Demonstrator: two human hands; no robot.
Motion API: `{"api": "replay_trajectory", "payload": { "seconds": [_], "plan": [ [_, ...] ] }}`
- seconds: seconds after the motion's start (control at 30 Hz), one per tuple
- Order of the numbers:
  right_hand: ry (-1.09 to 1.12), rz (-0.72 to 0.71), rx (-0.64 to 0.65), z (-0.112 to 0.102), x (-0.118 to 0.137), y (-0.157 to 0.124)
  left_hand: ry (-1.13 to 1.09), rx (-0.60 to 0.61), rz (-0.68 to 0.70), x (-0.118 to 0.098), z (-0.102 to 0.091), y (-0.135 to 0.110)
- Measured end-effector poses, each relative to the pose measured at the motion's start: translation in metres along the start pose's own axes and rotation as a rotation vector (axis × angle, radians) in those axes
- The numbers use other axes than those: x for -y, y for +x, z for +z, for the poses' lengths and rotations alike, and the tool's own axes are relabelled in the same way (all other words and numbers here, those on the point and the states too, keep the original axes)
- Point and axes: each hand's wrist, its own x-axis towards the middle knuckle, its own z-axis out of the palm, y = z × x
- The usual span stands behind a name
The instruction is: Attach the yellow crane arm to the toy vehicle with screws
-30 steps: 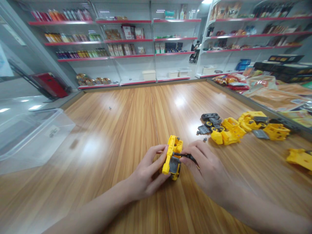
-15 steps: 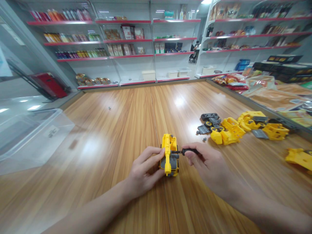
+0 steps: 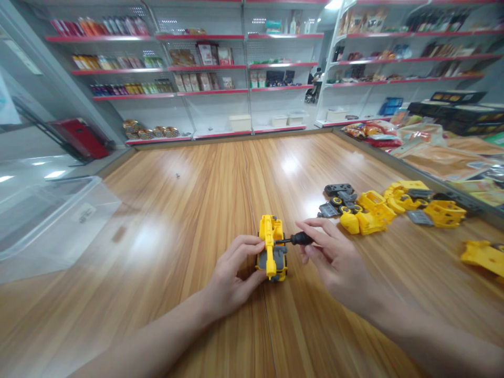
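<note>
A yellow and grey toy construction vehicle (image 3: 270,247) stands on the wooden table in front of me, its yellow arm pointing toward me. My left hand (image 3: 236,270) grips it from the left, fingertips against the arm and thumb low on the near side. In my right hand (image 3: 331,252) is a black screwdriver (image 3: 301,239), its handle between thumb and fingers. The shaft runs left, with its tip at the right side of the toy's arm; the exact contact point is too small to make out.
Yellow toy parts (image 3: 372,210) and dark grey toy parts (image 3: 338,197) lie to the right, with another yellow piece (image 3: 482,254) at the far right. A clear plastic bin (image 3: 90,205) sits at the left. One tiny grey piece (image 3: 177,176) lies farther back. Stocked shelves (image 3: 212,92) stand beyond.
My right hand's fingers have loosened and shifted on the screwdriver, showing more of its handle. The toy has moved very slightly up and left, with my left hand still on it.
</note>
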Motion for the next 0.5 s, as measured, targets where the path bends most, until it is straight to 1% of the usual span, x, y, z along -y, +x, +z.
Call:
{"api": "replay_trajectory", "payload": {
  "seconds": [0.07,0.2,0.27,0.37,0.43,0.5],
  "plan": [
    [0.015,0.003,-0.006,0.0,0.0,0.001,-0.004,0.001,-0.005,0.0,0.0,0.0],
    [0.089,0.156,-0.018,0.001,-0.005,0.002,-0.008,0.003,-0.012,0.0,-0.001,0.0],
    [0.049,0.178,-0.002,0.001,-0.007,0.002,-0.015,0.009,-0.016,0.001,0.0,0.0],
    [-0.07,0.113,0.025,-0.001,-0.005,0.002,-0.026,0.003,-0.022,0.001,0.0,-0.001],
    [-0.116,0.046,0.038,-0.003,0.0,0.003,-0.033,0.003,-0.03,0.001,0.0,-0.001],
    [-0.142,0.016,0.07,-0.005,0.004,0.004,-0.035,-0.003,-0.037,0.0,0.0,0.0]
  ]
}}
